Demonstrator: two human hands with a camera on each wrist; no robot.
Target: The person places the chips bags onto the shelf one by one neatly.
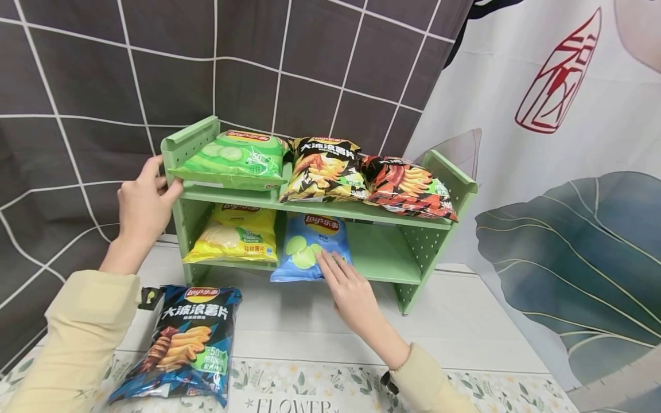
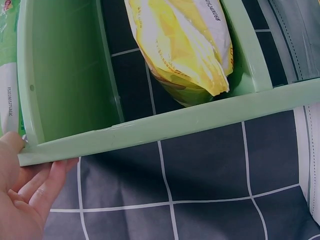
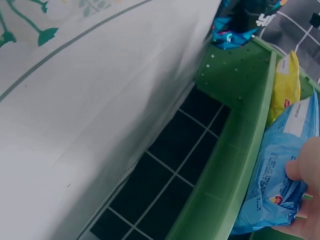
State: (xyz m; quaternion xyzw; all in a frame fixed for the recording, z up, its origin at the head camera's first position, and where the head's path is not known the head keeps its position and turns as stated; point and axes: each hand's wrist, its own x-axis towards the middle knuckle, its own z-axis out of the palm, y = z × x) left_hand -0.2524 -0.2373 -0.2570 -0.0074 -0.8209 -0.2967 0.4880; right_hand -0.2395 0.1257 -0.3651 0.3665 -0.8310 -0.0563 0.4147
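Observation:
My left hand (image 1: pixel 146 202) grips the upper left edge of a green two-tier shelf (image 1: pixel 310 203), thumb on one side of the panel and fingers on the other. On the lower tier lies a blue bag of potato chips (image 1: pixel 296 272). My right hand (image 1: pixel 356 295) holds its lower right part, fingers over the front; the right wrist view shows the thumb (image 3: pixel 294 171) against the printed side. A yellow chip bag (image 1: pixel 240 232) sits left of the blue one. Above are a green bag (image 1: pixel 232 163), a black-and-gold bag (image 1: pixel 322 172) and a red-and-black bag (image 1: pixel 408 186).
A black-and-blue chip bag (image 1: pixel 191 344) lies on the table in front of the shelf's left side. The table (image 1: pixel 289 332) has a flowered cloth (image 1: pixel 289 376) along its near part. A dark checked curtain (image 1: pixel 155 69) hangs behind.

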